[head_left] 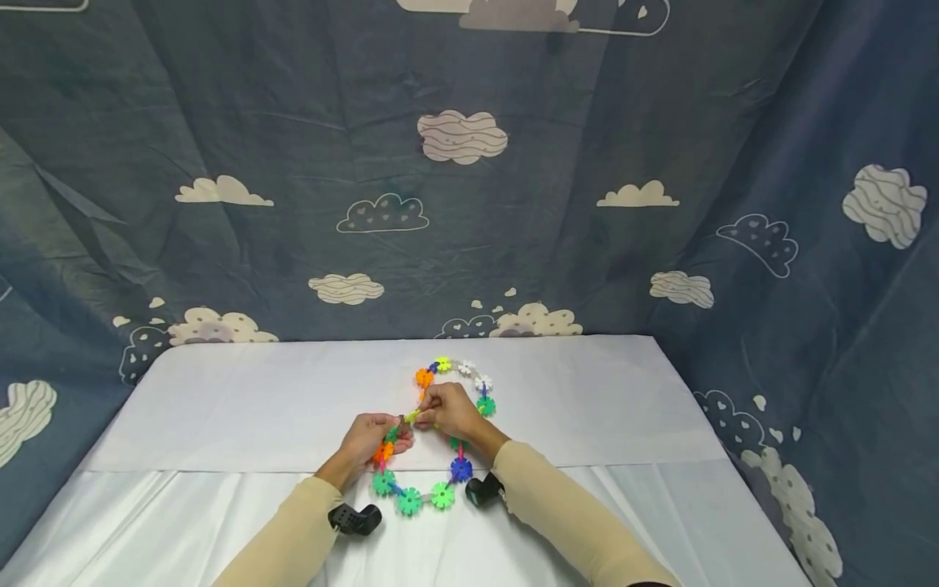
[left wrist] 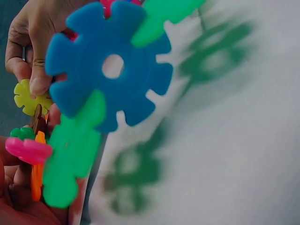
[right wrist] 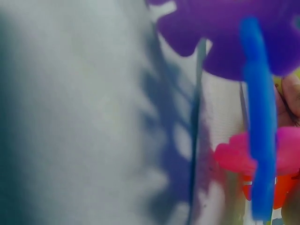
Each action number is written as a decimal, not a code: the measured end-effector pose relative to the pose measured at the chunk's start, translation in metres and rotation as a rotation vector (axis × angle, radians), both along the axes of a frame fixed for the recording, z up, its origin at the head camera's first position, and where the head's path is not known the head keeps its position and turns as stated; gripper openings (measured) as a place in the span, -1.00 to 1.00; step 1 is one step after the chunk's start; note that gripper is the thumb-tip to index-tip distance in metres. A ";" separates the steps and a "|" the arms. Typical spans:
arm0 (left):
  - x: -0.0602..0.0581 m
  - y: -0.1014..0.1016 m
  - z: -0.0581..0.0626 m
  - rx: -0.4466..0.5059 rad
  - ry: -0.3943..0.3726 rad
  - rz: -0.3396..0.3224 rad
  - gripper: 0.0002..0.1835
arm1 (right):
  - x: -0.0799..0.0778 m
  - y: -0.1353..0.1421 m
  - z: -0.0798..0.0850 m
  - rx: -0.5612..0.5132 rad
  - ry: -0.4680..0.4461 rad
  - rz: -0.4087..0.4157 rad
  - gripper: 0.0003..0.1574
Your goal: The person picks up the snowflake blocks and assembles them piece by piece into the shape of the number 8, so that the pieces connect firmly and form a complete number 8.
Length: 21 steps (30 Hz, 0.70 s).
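Note:
A chain of notched plastic interlocking discs (head_left: 409,502) in many colours curves into a loop under both hands. My left hand (head_left: 367,438) holds its left side, fingers around the part with a brown disc (left wrist: 37,119), a green one and a pink disc (left wrist: 29,151). From the other side my right hand (head_left: 450,410) pinches a yellow disc (left wrist: 29,97) between thumb and finger, right at the brown disc. A large blue-looking disc (left wrist: 84,61) fills much of the left wrist view. In the right wrist view, a purple disc (right wrist: 229,42) and a blue disc (right wrist: 261,126) hang close to the camera.
The chain lies over a white-covered table (head_left: 572,399). Its far end, with white discs (head_left: 482,381) and an orange disc (head_left: 425,377), extends beyond the right hand. A dark cloud-patterned cloth (head_left: 513,244) hangs behind. Black wrist cameras (head_left: 355,519) sit beside the chain's near end.

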State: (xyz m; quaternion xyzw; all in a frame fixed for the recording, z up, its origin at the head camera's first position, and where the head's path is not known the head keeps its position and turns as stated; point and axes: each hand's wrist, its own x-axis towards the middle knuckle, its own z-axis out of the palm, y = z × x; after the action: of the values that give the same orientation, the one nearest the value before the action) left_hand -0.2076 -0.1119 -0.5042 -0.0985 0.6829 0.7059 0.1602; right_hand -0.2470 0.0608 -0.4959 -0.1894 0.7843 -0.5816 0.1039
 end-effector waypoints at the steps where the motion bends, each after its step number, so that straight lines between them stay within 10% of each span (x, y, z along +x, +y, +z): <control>1: 0.000 0.000 0.000 0.005 0.003 -0.002 -0.73 | 0.000 0.000 0.000 0.001 0.001 -0.001 -0.87; 21: -0.003 -0.012 -0.001 0.085 0.034 -0.168 -0.67 | -0.006 0.003 0.007 0.269 0.202 0.056 -0.80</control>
State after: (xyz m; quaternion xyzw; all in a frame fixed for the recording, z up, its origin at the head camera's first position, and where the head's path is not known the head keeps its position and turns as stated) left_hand -0.2106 -0.1243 -0.5049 -0.0219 0.6606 0.7201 0.2111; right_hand -0.2530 0.0637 -0.4889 -0.2531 0.8559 -0.4462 0.0652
